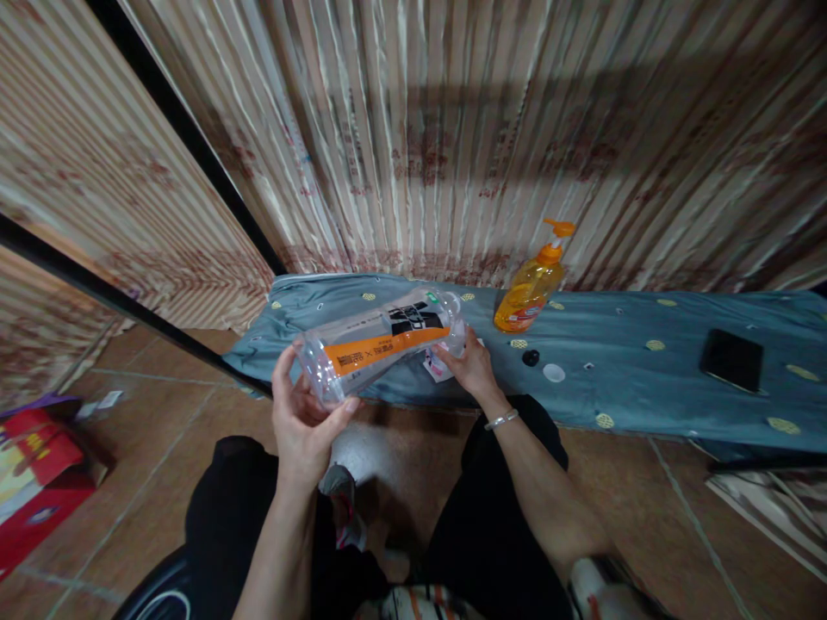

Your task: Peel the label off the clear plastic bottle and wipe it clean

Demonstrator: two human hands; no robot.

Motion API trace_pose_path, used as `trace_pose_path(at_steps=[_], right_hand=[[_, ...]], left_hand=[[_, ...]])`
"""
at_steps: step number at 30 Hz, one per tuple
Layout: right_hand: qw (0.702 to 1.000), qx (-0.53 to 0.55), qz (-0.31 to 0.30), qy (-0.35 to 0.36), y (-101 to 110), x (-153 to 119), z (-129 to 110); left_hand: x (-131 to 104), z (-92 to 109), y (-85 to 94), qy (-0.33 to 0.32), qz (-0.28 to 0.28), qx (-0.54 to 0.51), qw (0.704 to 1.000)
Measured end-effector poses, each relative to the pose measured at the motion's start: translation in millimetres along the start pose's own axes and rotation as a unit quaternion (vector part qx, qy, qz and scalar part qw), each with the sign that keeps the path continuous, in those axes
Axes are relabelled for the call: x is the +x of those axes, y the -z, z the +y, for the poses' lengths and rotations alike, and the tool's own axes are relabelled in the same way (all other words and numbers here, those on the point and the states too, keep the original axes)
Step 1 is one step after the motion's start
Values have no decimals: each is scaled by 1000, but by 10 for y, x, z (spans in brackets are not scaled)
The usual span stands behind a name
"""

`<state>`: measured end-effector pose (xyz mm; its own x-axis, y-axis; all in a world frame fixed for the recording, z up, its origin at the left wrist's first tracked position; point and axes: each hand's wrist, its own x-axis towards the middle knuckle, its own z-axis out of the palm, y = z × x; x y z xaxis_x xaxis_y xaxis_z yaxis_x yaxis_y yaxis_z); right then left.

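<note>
A large clear plastic bottle [368,344] with an orange and black label lies tilted between my hands, over the front part of the cloth-covered bench. The fingers of my left hand [307,418] wrap round its base end. At the other end, my right hand [470,366] holds it near the neck, and a silvery bracelet is on that wrist. Partly hidden beneath the bottle and my right fingers is a small white and pink packet [438,367]. To the right, an orange pump bottle [528,288] with yellow-orange liquid stands upright on the cloth.
On the blue-green cloth [620,344] lie a small black cap [531,357], a whitish disc [554,373] and a dark flat object [732,360]. Striped curtains [452,129] hang behind. Dark poles [187,138] cross the left side. A red box [48,482] sits on the floor at left.
</note>
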<state>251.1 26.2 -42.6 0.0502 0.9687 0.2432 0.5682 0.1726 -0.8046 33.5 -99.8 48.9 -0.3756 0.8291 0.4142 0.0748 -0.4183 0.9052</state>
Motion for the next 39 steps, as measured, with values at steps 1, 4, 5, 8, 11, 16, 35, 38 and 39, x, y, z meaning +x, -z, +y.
trace_pose_path(at_steps=[1,4,5,8,11,16,35,38,39], right_hand=[[1000,1,1,1,-1,0,1],[1000,4,3,-3,-4,-1,4],[1000,6,4,-4,-4,-2,5],[1000,11,4,-6,-4,-1,4],[1000,11,2,-7,0,1,-1],[1000,5,-2,-3,6,2,-1],[1000,5,-2,-9,15,-5,-15],[1000,7,-6,-16,15,-5,-16],[1000,8,-6,-16,15,-6,-17]], left_hand=[[0,1,1,0,-1,0,1000],[0,1,8,1,-5,2,1000],[0,-1,11,0,-6,3,1000],[2,-4,16,-6,-11,9,1000],[4,-1,14,-9,-10,12,1000],[5,7,12,-2,-6,4,1000],[14,-4,20,-11,-6,8,1000],[17,-6,17,-8,-7,6,1000],[17,-6,17,-8,-8,7,1000]])
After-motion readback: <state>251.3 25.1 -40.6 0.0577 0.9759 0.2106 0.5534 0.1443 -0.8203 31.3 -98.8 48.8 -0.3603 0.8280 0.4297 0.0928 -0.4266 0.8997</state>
